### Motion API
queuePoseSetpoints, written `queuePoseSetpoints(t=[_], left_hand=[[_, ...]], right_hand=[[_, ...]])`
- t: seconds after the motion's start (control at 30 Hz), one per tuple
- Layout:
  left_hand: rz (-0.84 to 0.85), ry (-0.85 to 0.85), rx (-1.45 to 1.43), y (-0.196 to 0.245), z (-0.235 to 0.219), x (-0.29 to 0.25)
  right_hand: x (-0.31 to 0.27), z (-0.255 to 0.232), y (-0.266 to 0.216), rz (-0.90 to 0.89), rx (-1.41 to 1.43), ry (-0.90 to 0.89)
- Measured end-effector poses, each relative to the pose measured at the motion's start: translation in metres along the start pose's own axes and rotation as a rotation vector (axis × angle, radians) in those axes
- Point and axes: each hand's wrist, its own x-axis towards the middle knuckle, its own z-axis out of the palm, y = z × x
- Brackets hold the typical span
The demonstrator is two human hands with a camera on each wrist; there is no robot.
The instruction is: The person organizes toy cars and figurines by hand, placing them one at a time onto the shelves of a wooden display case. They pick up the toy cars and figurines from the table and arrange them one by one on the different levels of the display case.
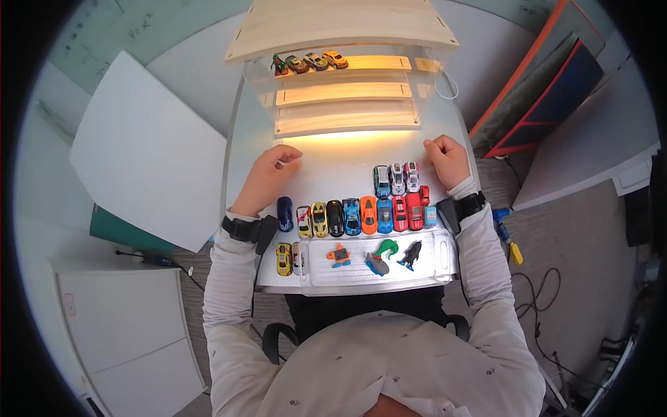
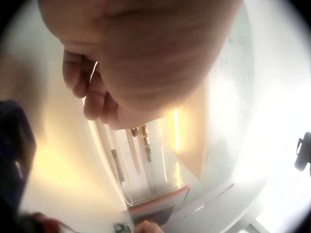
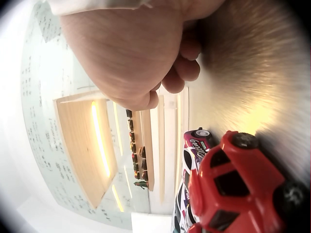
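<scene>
My left hand (image 1: 273,179) lies at the left of the table, fingers loosely curled, nothing visible in them. Close below it stands a dark blue toy car (image 1: 285,214). On the right side, my right hand (image 1: 448,160) is also loosely curled, with no object showing in it. Beside it are several toy cars, including a white racing car (image 1: 412,178) and a red car (image 3: 238,187) that looms large in the right wrist view. A long row of toy cars, among them an orange one (image 1: 368,215), stands between the forearms.
A lit wooden display shelf (image 1: 344,94) stands at the back, several toy cars (image 1: 316,62) on its top tier. Near my body, a clear tray (image 1: 319,278) holds an orange-and-brown turtle figure (image 1: 340,256) and other animal figures (image 1: 411,256). A yellow car (image 1: 283,258) is left of the tray.
</scene>
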Motion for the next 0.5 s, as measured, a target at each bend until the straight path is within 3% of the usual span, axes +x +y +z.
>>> queuePoseSetpoints(t=[0.17,0.33,0.5], left_hand=[[0.125,-0.271,0.143,0.059,0.033,0.007],[0.367,-0.425,0.366,0.080,0.068,0.025],[0.309,-0.490,0.505,0.105,0.075,0.031]], right_hand=[[0.002,0.001,0.003,0.006,0.018,-0.010],[-0.001,0.000,-0.003,0.021,0.039,-0.005],[0.002,0.000,0.007,0.011,0.040,0.002]])
